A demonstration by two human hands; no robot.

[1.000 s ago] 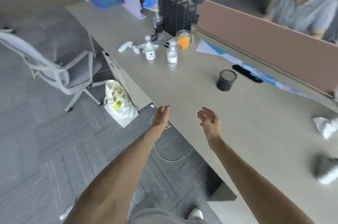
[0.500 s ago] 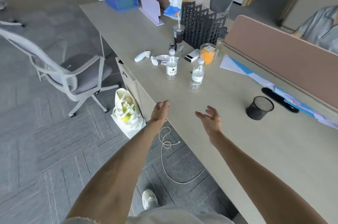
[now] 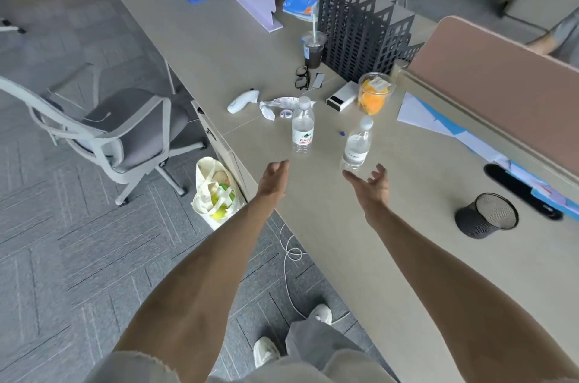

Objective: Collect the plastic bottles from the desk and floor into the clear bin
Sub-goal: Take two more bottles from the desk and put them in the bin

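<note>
Two clear plastic water bottles stand upright on the beige desk (image 3: 360,257). The left bottle (image 3: 302,129) has a red and white label; the right bottle (image 3: 357,144) has a white label. My left hand (image 3: 274,179) hovers open at the desk's near edge, just below the left bottle and apart from it. Open with spread fingers, my right hand (image 3: 369,183) is held just short of the right bottle's base, not gripping it. No clear bin is in view.
A black mesh cup (image 3: 485,215) stands on the desk at right. Behind the bottles lie a white handheld device (image 3: 242,100), crumpled paper (image 3: 275,104), an orange-filled cup (image 3: 372,94) and a power bank (image 3: 341,97). A grey office chair (image 3: 119,132) and a tote bag (image 3: 216,191) occupy the floor at left.
I have come closer to the desk. Both hands have reached forward and now sit just short of the two bottles.
</note>
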